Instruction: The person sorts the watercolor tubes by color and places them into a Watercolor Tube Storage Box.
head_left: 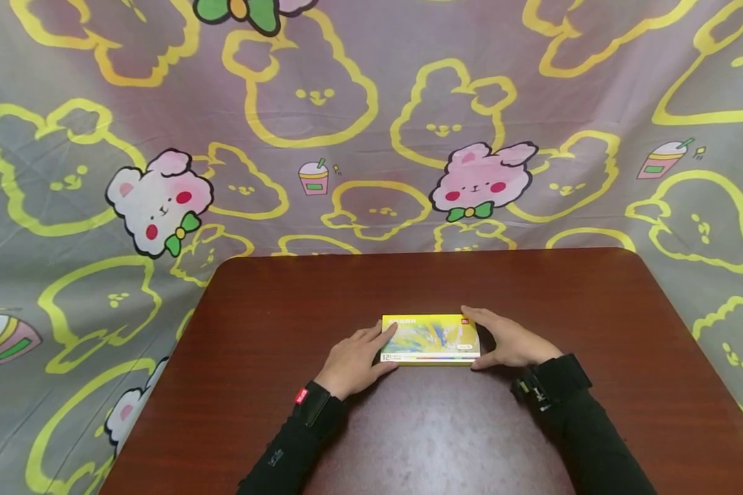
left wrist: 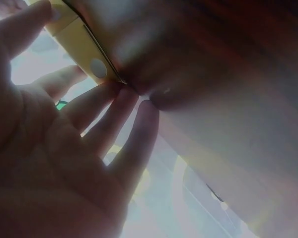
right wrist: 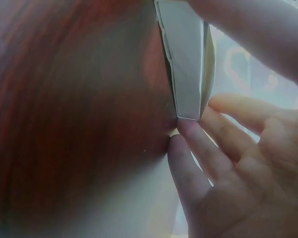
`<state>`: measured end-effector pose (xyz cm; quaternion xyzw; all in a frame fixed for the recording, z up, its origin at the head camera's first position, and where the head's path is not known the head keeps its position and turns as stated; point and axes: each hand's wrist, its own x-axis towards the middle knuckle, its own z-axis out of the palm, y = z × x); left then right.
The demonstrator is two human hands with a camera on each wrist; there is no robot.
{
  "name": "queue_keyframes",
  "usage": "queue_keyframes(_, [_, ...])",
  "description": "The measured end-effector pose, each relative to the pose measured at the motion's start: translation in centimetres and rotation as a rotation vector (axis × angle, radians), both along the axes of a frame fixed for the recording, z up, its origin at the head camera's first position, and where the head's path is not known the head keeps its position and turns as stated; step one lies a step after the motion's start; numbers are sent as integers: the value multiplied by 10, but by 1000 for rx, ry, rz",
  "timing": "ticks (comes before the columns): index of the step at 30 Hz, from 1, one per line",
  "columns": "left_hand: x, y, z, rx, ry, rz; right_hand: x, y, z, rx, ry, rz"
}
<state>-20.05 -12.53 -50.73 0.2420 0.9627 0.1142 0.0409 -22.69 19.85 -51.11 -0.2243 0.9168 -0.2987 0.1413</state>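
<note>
A flat yellow cardboard box (head_left: 433, 340) with a printed blue-and-white pattern and a "12" at its lower left corner lies on the table. At its left end my left hand (head_left: 354, 361) grips it, thumb at the near edge and index finger over the top. My right hand (head_left: 512, 342) holds the right end between the thumb at the near corner and a fingertip at the far corner. In the left wrist view, the box (left wrist: 82, 47) shows a yellow end with a pale round spot. A pale end panel of the box (right wrist: 184, 59) faces the right palm.
The brown wooden table (head_left: 272, 295) has rounded far corners. Behind it and along its sides hangs a grey cloth (head_left: 371, 158) printed with yellow outlines and cartoon bears. Both forearms wear black sleeves with dark wrist bands (head_left: 560, 381).
</note>
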Motion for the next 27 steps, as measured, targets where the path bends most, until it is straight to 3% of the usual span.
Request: queue_keyframes(27, [-1,-1,-4,-1,6,-8,1,0,2,1,3,-7])
